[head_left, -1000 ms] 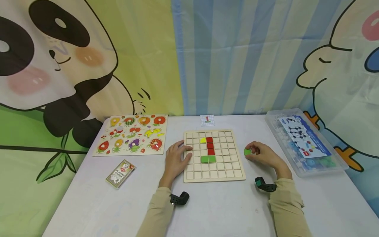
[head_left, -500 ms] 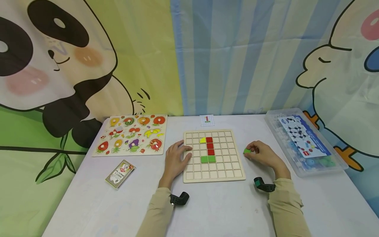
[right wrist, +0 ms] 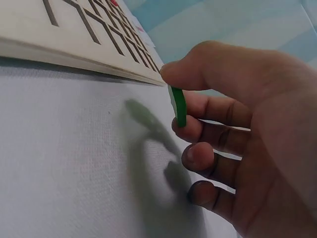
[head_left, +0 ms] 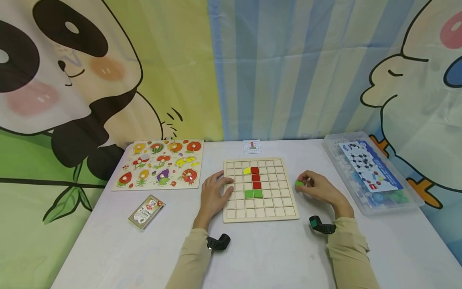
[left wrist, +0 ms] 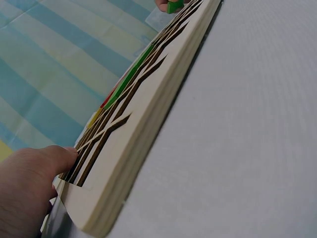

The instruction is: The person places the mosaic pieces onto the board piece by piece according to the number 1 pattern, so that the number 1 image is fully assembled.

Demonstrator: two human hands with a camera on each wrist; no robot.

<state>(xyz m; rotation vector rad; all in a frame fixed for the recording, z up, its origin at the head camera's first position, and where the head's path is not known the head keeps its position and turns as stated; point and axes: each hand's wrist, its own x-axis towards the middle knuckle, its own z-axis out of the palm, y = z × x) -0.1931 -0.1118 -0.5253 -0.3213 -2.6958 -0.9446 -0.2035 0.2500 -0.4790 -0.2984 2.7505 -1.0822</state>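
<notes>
In the head view my right hand (head_left: 319,188) pinches a small green square tile (head_left: 299,183) between thumb and fingers, just right of the wooden grid board (head_left: 278,208). The right wrist view shows this green tile (right wrist: 179,106) held edge-on above the white cloth. My left hand (head_left: 213,196) rests on the board's left edge with relaxed fingers; its thumb (left wrist: 62,158) lies on the top face. Set in the board are a column of three red tiles (head_left: 256,177), a yellow tile (head_left: 247,171) beside the top one, and two green tiles (head_left: 253,194) below.
A small pattern card (head_left: 252,147) lies behind the board. At left are a fruit puzzle board (head_left: 159,164) and a playing-card box (head_left: 146,211). A clear plastic case (head_left: 373,172) of molecular model parts stands at right. A printed curtain (head_left: 288,72) hangs behind the table.
The green tile turns and tilts in my right hand's fingers, and that hand shifts slightly left. My left hand stays on the board, and the tiles on it have not moved.
</notes>
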